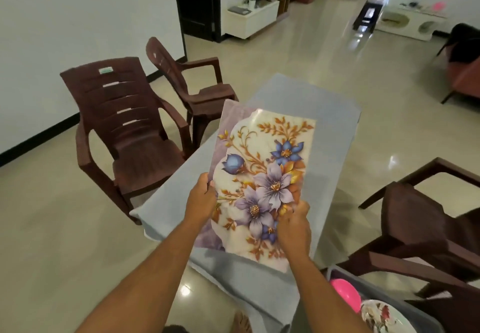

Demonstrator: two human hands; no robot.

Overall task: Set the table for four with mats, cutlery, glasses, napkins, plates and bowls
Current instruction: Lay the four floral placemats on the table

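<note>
1. Here, both hands held a flowered mat point(262, 177) above the table point(335, 135), which was covered in a pale blue-grey cloth.
2. The left hand point(201, 197) gripped the mat's left edge about halfway along, thumb on top and the other fingers hidden beneath it.
3. The right hand point(293, 225) pinched the right edge lower down, nearer the person, its fingers curled over the printed face.
4. So the mat lay between the two grips and stretched away from them, its far end reaching toward the middle of the table and its near end hanging back toward the person.
5. It was tilted, and whether any part of it touched the cloth could not be told.
6. Possibly more than one mat was held, since a purple edge showed along the left side behind the white flowered face.
7. Two brown plastic chairs point(130, 130) stood to the left of the table, and another brown chair point(415, 229) stood to its right.
8. At the lower right a grey tub point(389, 288) held a pink round object point(345, 293) and a flowered plate point(381, 317), well apart from the hands.
</note>
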